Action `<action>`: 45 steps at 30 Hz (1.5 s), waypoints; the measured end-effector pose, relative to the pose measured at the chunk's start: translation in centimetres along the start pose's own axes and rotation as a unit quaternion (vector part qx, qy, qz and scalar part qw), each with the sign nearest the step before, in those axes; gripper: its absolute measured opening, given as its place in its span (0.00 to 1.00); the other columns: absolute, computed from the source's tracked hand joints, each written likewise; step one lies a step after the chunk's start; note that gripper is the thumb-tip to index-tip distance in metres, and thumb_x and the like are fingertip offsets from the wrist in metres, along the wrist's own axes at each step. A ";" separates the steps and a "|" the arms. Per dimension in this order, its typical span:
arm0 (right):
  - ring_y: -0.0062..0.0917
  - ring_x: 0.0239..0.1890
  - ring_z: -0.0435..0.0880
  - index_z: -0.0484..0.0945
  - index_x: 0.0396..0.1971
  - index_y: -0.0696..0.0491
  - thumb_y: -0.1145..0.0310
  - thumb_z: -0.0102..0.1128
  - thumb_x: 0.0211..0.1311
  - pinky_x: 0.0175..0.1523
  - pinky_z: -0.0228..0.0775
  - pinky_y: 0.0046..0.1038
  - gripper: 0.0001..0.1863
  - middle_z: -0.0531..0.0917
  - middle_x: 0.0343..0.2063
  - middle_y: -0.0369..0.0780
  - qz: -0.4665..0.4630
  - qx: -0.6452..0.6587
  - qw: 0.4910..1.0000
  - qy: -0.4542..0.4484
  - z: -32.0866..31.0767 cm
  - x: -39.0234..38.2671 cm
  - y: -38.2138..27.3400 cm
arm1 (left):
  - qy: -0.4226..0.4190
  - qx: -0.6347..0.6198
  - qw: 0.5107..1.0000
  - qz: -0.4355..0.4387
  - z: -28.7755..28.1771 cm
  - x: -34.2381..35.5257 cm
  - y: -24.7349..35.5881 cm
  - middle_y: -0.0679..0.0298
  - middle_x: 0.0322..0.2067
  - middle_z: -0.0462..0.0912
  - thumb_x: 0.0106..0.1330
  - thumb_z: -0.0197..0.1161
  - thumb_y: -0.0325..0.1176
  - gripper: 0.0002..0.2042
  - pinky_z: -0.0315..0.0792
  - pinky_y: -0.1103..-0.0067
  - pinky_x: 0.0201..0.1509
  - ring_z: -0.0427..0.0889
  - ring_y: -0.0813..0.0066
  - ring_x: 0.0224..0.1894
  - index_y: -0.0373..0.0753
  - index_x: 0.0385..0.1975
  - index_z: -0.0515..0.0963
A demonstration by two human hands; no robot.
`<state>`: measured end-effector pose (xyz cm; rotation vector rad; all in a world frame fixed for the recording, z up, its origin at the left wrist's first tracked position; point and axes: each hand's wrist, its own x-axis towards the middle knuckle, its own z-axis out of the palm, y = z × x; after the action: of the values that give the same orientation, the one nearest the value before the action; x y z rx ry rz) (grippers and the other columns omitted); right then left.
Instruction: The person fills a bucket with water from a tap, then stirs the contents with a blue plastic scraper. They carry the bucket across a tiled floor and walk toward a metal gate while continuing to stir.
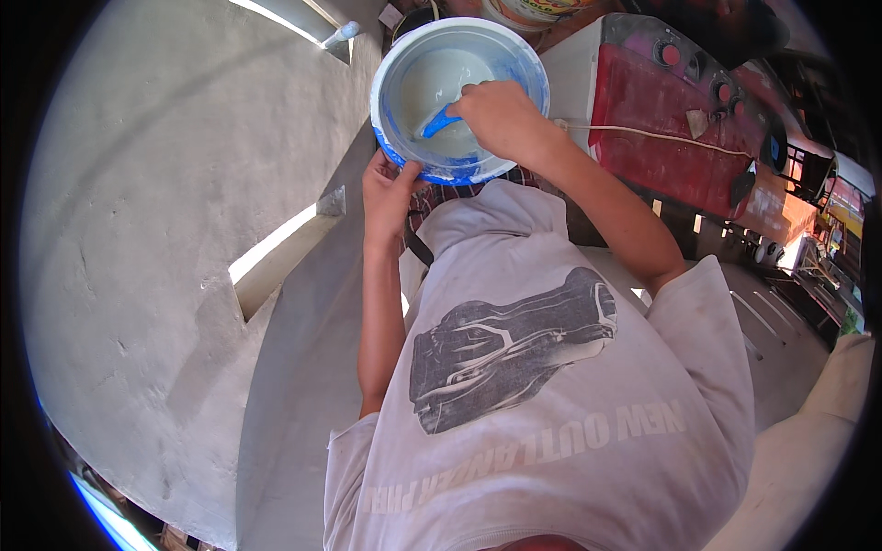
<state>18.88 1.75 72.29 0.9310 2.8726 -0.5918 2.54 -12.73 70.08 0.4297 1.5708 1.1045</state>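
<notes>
Wall [156, 202] at far left is grey, plastered and marked with small pits; a slot [276, 248] cut through it admits bright light. Near the wall's upper edge sits a pale object [342, 34], too small to identify. Left hand [393, 188] grasps the near left edge of a white bucket [459, 173], thumb over the rim; other fingers partly hidden. Bucket stands at upper centre, mouth facing the camera, its rim and inner wall smeared with blue paint. Pale liquid [441, 81] covers the bottom. Blue tool [437, 123] slants down into the bucket, lower end at the liquid; its exact kind cannot be told. Right hand [501, 118] is closed around the tool's upper end, over the bucket's right half. Below the bucket, a light shirt [551, 404] worn by the person bears a dark car print. Second bucket [533, 13] shows partly at the top edge, behind the first. Right of these stands a red machine [657, 101] with knobs [670, 55] on its panel and a pale cord [666, 136] lying across it.
</notes>
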 end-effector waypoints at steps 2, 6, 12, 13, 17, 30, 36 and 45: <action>0.41 0.38 0.86 0.87 0.39 0.52 0.77 0.60 0.52 0.43 0.79 0.39 0.14 0.86 0.34 0.46 0.014 -0.015 1.000 -0.010 -0.3 -0.5 -0.4 | 0.008 0.005 1.000 0.000 -0.4 0.0 -0.3 0.65 0.39 0.84 0.66 0.60 0.23 0.08 0.79 0.83 0.39 0.82 0.82 0.38 0.35 0.43 0.77; 0.41 0.36 0.87 0.86 0.31 0.56 0.74 0.58 0.56 0.40 0.79 0.38 0.09 0.86 0.31 0.48 0.053 -0.053 0.997 -0.018 -1.3 -1.1 -1.4 | 0.006 -0.015 1.000 0.014 -0.6 0.1 -0.4 0.66 0.38 0.84 0.65 0.61 0.23 0.07 0.79 0.83 0.39 0.82 0.83 0.38 0.35 0.42 0.77; 0.41 0.35 0.88 0.85 0.33 0.57 0.74 0.60 0.53 0.39 0.80 0.39 0.09 0.86 0.32 0.50 0.140 -0.022 0.986 -0.084 -1.4 0.6 -2.0 | 0.028 0.001 0.999 0.024 -0.1 -0.9 0.0 0.66 0.38 0.83 0.65 0.61 0.24 0.09 0.79 0.82 0.39 0.81 0.82 0.38 0.34 0.44 0.77; 0.42 0.36 0.88 0.85 0.34 0.57 0.74 0.60 0.53 0.40 0.80 0.40 0.09 0.86 0.32 0.50 0.142 -0.009 0.983 -0.113 -1.3 0.8 -1.8 | 0.028 0.002 0.999 0.038 0.0 -0.9 0.0 0.65 0.39 0.83 0.65 0.61 0.24 0.09 0.80 0.82 0.40 0.81 0.81 0.38 0.34 0.44 0.77; 0.44 0.38 0.88 0.85 0.36 0.57 0.74 0.60 0.53 0.43 0.80 0.41 0.11 0.87 0.33 0.50 0.141 0.037 0.977 -0.157 -0.4 1.7 -0.5 | 0.027 -0.015 0.999 0.022 0.9 -0.2 -0.1 0.65 0.39 0.83 0.65 0.62 0.24 0.10 0.80 0.82 0.40 0.82 0.80 0.38 0.33 0.45 0.77; 0.50 0.36 0.86 0.85 0.46 0.54 0.74 0.57 0.56 0.44 0.78 0.47 0.17 0.85 0.29 0.54 0.238 0.149 0.959 0.042 1.1 -1.1 2.5 | -0.035 -0.036 0.999 0.008 4.6 -0.6 1.0 0.63 0.40 0.82 0.67 0.62 0.25 0.06 0.81 0.81 0.40 0.82 0.80 0.38 0.32 0.41 0.75; 0.50 0.34 0.86 0.85 0.44 0.58 0.77 0.55 0.55 0.41 0.78 0.47 0.17 0.85 0.28 0.55 0.304 0.099 0.944 0.086 -3.6 -8.2 4.9 | -0.061 0.060 0.996 -0.024 9.8 -4.1 3.7 0.62 0.39 0.82 0.68 0.63 0.24 0.06 0.83 0.79 0.42 0.82 0.79 0.40 0.32 0.41 0.75; 0.42 0.33 0.89 0.86 0.30 0.58 0.73 0.62 0.53 0.39 0.81 0.37 0.07 0.86 0.26 0.49 0.306 0.118 0.944 0.027 -7.5 -16.8 3.3 | -0.120 0.101 0.987 -0.019 14.0 -8.7 5.4 0.61 0.41 0.83 0.67 0.63 0.30 0.11 0.81 0.77 0.45 0.84 0.76 0.42 0.33 0.46 0.77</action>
<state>34.89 -2.20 81.06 1.7902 2.3666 -0.8429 16.50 -10.75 80.13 0.6421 1.4748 0.8330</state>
